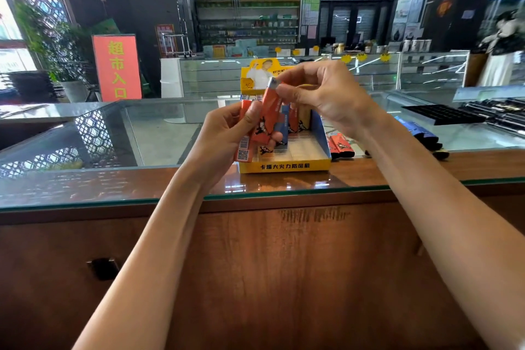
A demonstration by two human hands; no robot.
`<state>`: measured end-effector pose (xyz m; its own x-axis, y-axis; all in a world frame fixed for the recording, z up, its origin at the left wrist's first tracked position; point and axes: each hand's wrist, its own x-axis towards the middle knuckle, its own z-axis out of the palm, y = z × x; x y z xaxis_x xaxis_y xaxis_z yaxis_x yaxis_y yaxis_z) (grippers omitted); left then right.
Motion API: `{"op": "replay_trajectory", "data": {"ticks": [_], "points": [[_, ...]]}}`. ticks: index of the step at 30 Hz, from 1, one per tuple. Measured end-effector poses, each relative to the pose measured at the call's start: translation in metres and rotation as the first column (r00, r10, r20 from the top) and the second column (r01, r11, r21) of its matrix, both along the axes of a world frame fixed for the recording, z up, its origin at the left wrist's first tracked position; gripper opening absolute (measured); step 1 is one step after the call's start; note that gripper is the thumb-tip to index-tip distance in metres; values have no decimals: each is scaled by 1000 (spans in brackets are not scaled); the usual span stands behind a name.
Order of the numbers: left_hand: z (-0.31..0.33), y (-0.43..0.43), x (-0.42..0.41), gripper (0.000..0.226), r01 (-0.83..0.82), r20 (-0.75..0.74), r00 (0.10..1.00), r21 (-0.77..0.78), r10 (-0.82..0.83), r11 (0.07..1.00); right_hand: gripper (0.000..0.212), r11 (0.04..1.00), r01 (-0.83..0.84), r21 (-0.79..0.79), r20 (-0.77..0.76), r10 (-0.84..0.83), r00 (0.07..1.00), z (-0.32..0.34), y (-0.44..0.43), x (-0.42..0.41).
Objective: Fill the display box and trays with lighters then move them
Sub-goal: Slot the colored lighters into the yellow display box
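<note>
The left hand (227, 133) had its grip curled round a small bunch of orange plastic lighters (245, 148), held just above the front-left corner of the yellow cardboard display box (284, 166) with its blue lining, which stood on the glass-topped wooden surface (113, 182). The right hand (326, 94) pinched the capped top of a single orange lighter (268, 113) between thumb and fingertips, the lighter tilted against the left thumb. A few upright lighters (294, 122) stood toward the back of the box, and loose orange lighters (339, 146) lay flat just beside its right wall. The step looked to be drawing one lighter from the bunch to seat it. Doing that well would mean keeping the left grip firm on the rest, lifting the single one clear, turning it upright, cap up, and lowering it straight down beside those already standing without tipping them. The black ribbed tray (443, 114) sat well apart to the right — likely a later job.
</note>
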<state>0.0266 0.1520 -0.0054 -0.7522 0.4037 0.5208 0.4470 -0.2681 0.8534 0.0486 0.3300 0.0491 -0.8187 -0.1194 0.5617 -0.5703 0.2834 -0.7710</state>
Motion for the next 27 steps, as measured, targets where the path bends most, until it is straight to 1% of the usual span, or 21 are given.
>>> {"op": "replay_trajectory", "data": {"ticks": [3, 5, 6, 7, 9, 11, 16, 20, 22, 24, 27], "points": [[1, -6, -4, 28, -48, -4, 999, 66, 48, 997, 12, 989, -15, -147, 8, 16, 1000, 12, 23, 0], [0, -13, -7, 28, -114, 24, 993, 87, 112, 990, 11, 984, 56, -167, -2, -57, 998, 16, 38, -1], [0, -15, -8, 30, -151, 34, 988, 89, 148, 985, 11, 984, 126, -129, -17, -130, 991, 15, 43, -3], [-1, -16, -9, 31, -182, 38, 983, 85, 179, 980, 11, 976, 210, -59, -44, -213, 976, 13, 45, -6], [-2, -16, -9, 30, -228, 44, 973, 72, 225, 971, 15, 925, 364, 112, -124, -350, 928, 7, 44, -13], [-3, -14, -10, 30, -243, 72, 968, 58, 239, 968, 19, 870, 445, 211, -183, -412, 893, -1, 40, -20], [-2, -14, -8, 35, -157, 169, 975, 49, 147, 986, 18, 802, 523, 288, -292, -447, 846, -13, 31, -36], [-1, -17, -6, 19, -89, 194, 978, 90, 70, 992, 17, 774, 537, 337, -323, -440, 838, -17, 27, -44], [-2, -16, -5, 16, -68, 188, 981, 103, 47, 992, 16, 761, 539, 360, -341, -431, 836, -17, 24, -45], [-3, -16, -5, 17, -63, 165, 985, 99, 46, 993, 16, 744, 536, 399, -356, -413, 838, -17, 22, -46], [-6, -16, -3, 19, -76, 90, 994, 78, 69, 994, 18, 714, 538, 448, -367, -403, 839, -17, 20, -47]]}}
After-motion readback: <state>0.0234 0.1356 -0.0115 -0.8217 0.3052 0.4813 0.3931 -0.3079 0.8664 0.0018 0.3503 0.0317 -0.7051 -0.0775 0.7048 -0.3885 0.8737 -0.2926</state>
